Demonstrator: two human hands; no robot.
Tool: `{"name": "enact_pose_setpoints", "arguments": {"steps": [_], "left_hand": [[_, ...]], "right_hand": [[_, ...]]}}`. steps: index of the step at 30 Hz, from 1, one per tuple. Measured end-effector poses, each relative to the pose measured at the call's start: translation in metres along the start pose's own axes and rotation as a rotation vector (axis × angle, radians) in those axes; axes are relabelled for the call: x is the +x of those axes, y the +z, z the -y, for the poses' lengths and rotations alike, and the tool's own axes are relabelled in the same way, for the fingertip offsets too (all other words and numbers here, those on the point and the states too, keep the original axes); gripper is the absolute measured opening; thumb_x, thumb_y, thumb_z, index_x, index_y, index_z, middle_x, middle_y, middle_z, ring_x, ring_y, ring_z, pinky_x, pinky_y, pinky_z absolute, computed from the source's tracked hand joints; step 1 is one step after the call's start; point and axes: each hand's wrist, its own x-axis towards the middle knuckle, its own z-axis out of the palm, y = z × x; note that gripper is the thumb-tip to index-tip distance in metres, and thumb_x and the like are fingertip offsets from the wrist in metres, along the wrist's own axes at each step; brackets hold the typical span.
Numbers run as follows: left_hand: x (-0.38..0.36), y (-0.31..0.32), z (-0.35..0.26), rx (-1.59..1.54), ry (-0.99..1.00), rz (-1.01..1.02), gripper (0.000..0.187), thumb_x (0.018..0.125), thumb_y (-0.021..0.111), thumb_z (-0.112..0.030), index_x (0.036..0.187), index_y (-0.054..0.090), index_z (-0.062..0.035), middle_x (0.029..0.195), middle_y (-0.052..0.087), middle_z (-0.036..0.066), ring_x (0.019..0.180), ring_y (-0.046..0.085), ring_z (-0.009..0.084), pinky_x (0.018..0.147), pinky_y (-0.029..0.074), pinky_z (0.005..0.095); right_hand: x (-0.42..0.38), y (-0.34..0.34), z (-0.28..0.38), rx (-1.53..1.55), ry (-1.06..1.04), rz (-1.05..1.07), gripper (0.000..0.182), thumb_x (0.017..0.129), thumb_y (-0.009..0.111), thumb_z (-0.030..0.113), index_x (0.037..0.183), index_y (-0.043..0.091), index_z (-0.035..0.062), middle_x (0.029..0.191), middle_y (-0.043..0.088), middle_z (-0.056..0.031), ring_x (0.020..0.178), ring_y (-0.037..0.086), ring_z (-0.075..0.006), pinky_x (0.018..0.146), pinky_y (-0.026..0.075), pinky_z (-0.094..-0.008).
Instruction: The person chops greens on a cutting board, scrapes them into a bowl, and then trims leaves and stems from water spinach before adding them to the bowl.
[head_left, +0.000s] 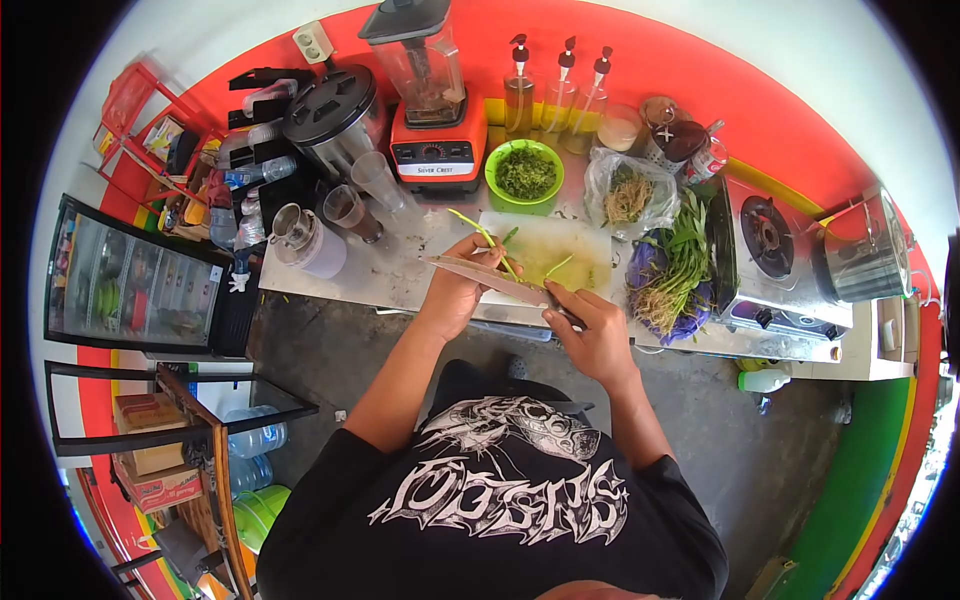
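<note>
A knife (490, 277) is gripped by its handle in the right hand (592, 335), the fingers closed around it, and the long blade is stretched out to the left across the front of the left hand (458, 285). A few thin green stems (487, 240) are pinched in the closed left hand, and they are seen sticking up and away past its fingertips. Both hands are held close together above the near edge of a pale cutting board (560, 250), on which a small green scrap is left just beyond the right hand's fingers.

Directly beyond the left hand, a green bowl (524, 172) filled with chopped greens is set, with an orange blender (430, 110) standing just to its left. To the right of the right hand, a pile of leafy greens with roots (675, 270) is laid on a purple bag, and a clear plastic bag (630, 195) of roots is placed beyond it. Farther right of that hand, a gas stove (765, 250) is seen. To the left of the left hand, a metal jug (300, 238) and several cups (365, 195) are grouped on the counter (390, 275).
</note>
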Motion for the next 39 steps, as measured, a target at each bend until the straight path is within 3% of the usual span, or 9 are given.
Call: {"name": "enact_pose_setpoints", "arguments": {"steps": [5,12,15,23,32,39], "left_hand": [[0.004,-0.001,0.007,-0.033,0.037,-0.068,0.013,0.100,0.066,-0.019,0.100,0.065,-0.0061,0.093,0.068,0.002,0.085,0.065,0.0103,0.079,0.054,0.0282],[0.001,0.005,0.002,0.006,-0.065,-0.005,0.015,0.100,0.067,-0.020,0.106,0.067,-0.0063,0.095,0.068,-0.001,0.085,0.065,0.0093,0.081,0.052,0.0269],[0.004,0.008,-0.003,-0.083,-0.064,-0.051,0.015,0.101,0.065,-0.020,0.102,0.064,-0.0051,0.091,0.067,0.000,0.081,0.066,0.0104,0.077,0.054,0.0277],[0.011,0.005,0.009,0.056,0.058,-0.025,0.016,0.102,0.063,-0.021,0.103,0.064,-0.0045,0.092,0.067,0.001,0.083,0.066,0.0100,0.076,0.053,0.0264],[0.007,0.021,0.014,0.031,-0.030,-0.107,0.014,0.103,0.062,-0.020,0.104,0.062,-0.0056,0.096,0.066,0.001,0.082,0.064,0.0081,0.075,0.053,0.0243],[0.009,0.014,0.014,0.085,0.029,-0.119,0.019,0.104,0.061,-0.025,0.105,0.062,-0.0060,0.092,0.066,0.000,0.084,0.066,0.0094,0.076,0.056,0.0271]], "right_hand": [[-0.001,-0.002,0.000,0.007,-0.019,-0.016,0.036,0.090,0.076,0.025,0.120,0.073,0.0066,0.076,0.065,-0.0108,0.063,0.065,-0.0275,0.059,0.051,-0.0381],[0.000,-0.001,-0.001,0.003,-0.018,-0.030,0.037,0.089,0.076,0.024,0.121,0.073,0.0067,0.075,0.065,-0.0107,0.062,0.065,-0.0277,0.059,0.051,-0.0382],[0.000,-0.001,0.000,0.012,-0.012,-0.036,0.037,0.089,0.077,0.024,0.121,0.073,0.0067,0.075,0.064,-0.0105,0.062,0.064,-0.0277,0.058,0.050,-0.0384],[-0.001,-0.004,0.003,-0.020,-0.031,-0.036,0.036,0.089,0.076,0.023,0.121,0.072,0.0058,0.075,0.064,-0.0110,0.062,0.065,-0.0276,0.059,0.051,-0.0386],[-0.002,-0.004,-0.001,-0.024,-0.041,-0.060,0.036,0.089,0.077,0.021,0.121,0.072,0.0055,0.077,0.065,-0.0104,0.063,0.066,-0.0274,0.059,0.051,-0.0379],[-0.005,-0.005,-0.004,0.001,-0.035,-0.079,0.036,0.089,0.077,0.021,0.121,0.072,0.0058,0.078,0.067,-0.0103,0.064,0.067,-0.0266,0.060,0.052,-0.0369]]}}
